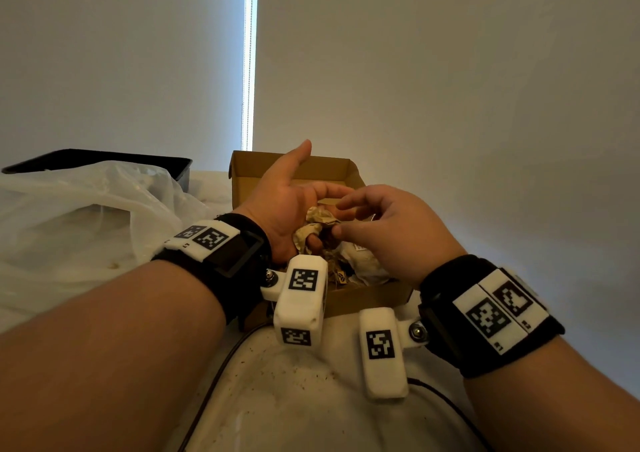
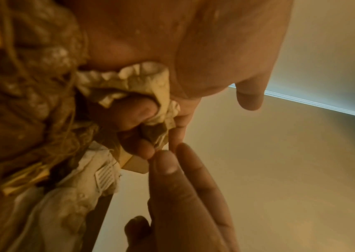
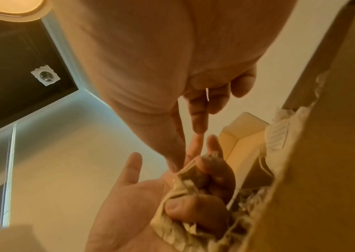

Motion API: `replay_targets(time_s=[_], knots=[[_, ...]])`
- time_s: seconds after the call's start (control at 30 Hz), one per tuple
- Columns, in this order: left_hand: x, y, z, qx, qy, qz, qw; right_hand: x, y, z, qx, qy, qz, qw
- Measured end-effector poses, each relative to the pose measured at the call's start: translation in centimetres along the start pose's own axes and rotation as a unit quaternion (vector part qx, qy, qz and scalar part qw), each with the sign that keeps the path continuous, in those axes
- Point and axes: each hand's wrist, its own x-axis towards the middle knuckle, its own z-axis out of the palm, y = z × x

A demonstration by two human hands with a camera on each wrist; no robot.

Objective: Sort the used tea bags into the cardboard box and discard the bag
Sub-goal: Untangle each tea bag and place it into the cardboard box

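1. While hovering over the cardboard box [image 1: 343, 171], the left hand [image 1: 287, 206] is clutching crumpled used tea bags [image 1: 317, 221].
2. The right hand [image 1: 391, 230] is pinching the same clump's edge.
3. The plastic bag [image 1: 86, 209] is lying left of the box.

Crumpled tea bags [image 1: 317, 225] — over open cardboard box [image 1: 294, 166]

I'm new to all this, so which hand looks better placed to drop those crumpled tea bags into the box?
Probably the left hand: it already grips the used tea bags right above the open cardboard box. The right hand only pinches at their edge.
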Motion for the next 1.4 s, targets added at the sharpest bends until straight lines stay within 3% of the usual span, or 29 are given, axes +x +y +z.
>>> replay_targets(time_s=[0.37,0.57,0.67,0.8,1.13,1.23,1.4], knots=[[-0.6,0.1,0.5,0.034,-0.058,-0.007,0.998,0.6,0.4,1.4,0.018,-0.017,0.002,1.0],[-0.2,-0.1,0.5,0.055,-0.012,0.007,0.998,0.8,1.6,0.9,0.124,0.117,-0.009,0.985],[-0.3,-0.2,0.8,0.121,0.021,0.03,0.992,1.3,2.3,0.5,0.194,0.175,0.029,0.965],[-0.2,-0.4,1.0,0.206,0.071,0.058,0.974,1.6,2.7,0.5,0.3,0.156,0.073,0.938],[-0.1,-0.4,1.2,0.203,0.155,0.096,0.962,1.7,2.8,0.7,0.305,0.151,0.068,0.938],[0.0,-0.4,1.3,0.201,0.157,0.097,0.962,1.8,2.8,0.6,0.297,0.156,0.06,0.94],[-0.5,-0.4,1.8,0.188,0.107,0.093,0.972,1.9,3.0,0.5,0.305,0.153,0.055,0.939]])
